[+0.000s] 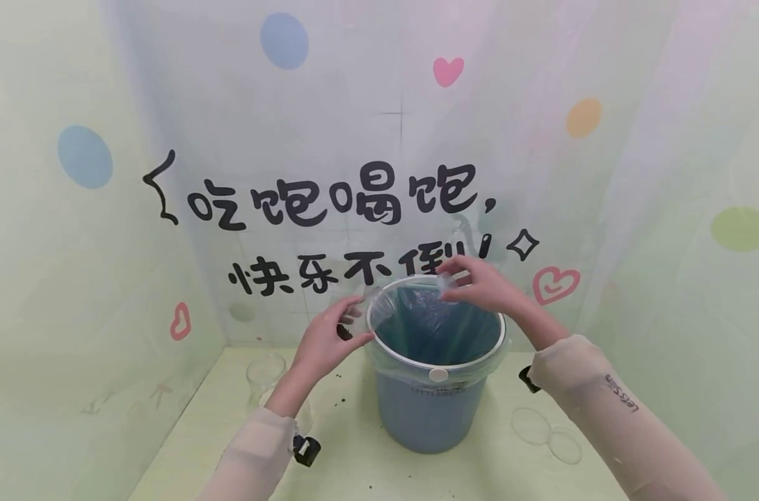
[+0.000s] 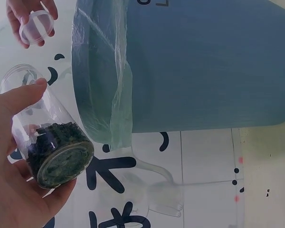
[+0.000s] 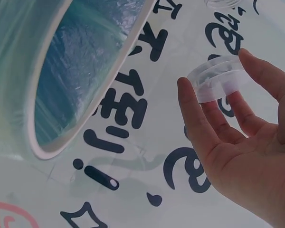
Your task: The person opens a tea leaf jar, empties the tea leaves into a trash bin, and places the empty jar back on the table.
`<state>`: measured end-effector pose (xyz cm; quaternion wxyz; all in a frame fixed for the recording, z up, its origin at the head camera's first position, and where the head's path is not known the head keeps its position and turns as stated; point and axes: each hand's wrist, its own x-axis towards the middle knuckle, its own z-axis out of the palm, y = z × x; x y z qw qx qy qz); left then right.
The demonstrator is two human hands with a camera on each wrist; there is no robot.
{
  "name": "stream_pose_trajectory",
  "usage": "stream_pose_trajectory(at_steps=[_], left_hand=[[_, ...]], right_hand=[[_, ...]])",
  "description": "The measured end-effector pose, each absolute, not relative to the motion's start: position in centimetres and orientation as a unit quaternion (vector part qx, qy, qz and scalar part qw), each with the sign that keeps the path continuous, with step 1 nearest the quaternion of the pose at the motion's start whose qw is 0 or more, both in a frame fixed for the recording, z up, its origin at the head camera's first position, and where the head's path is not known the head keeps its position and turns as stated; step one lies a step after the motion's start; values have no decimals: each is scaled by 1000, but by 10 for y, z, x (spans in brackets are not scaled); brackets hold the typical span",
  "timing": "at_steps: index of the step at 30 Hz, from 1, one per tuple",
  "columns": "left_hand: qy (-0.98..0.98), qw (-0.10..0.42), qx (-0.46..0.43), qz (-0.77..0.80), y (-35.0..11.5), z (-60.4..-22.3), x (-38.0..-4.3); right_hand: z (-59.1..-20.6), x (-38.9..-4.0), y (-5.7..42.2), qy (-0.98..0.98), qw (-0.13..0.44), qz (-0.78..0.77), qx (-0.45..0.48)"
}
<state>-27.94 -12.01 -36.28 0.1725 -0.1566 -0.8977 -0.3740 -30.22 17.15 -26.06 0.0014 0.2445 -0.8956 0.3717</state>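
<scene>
My left hand [image 1: 325,341] grips a clear jar [image 2: 50,111] near the bin's left rim. Dark, dry-looking leaves [image 2: 61,135] lie at the jar's base end, and its mouth has no lid on it. Over the far right side of the rim, my right hand [image 1: 482,287] holds a clear plastic lid [image 3: 216,78] between thumb and fingers, apart from the jar. Between the hands stands a blue bin [image 1: 426,410] with a white rim ring and a thin clear liner bag [image 1: 429,306] folded over its edge.
A clear glass vessel [image 1: 266,372] stands on the pale table [image 1: 348,466] at the left, partly behind the left forearm. Two joined clear outlines [image 1: 565,446] lie at the right. Dark crumbs dot the tabletop. Printed curtains [image 1: 354,83] enclose the back and sides.
</scene>
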Motion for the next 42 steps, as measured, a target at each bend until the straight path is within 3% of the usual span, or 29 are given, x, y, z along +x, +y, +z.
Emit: stream_pose_trajectory(at_steps=[12, 42], left_hand=[[-898, 176, -156, -371, -122, -365, -281], [-900, 169, -151, -372, -124, -372, -282]], right_hand=[[-264, -295, 207, -905, -11, 367, 213], [-294, -294, 275, -918, 21, 362, 160]])
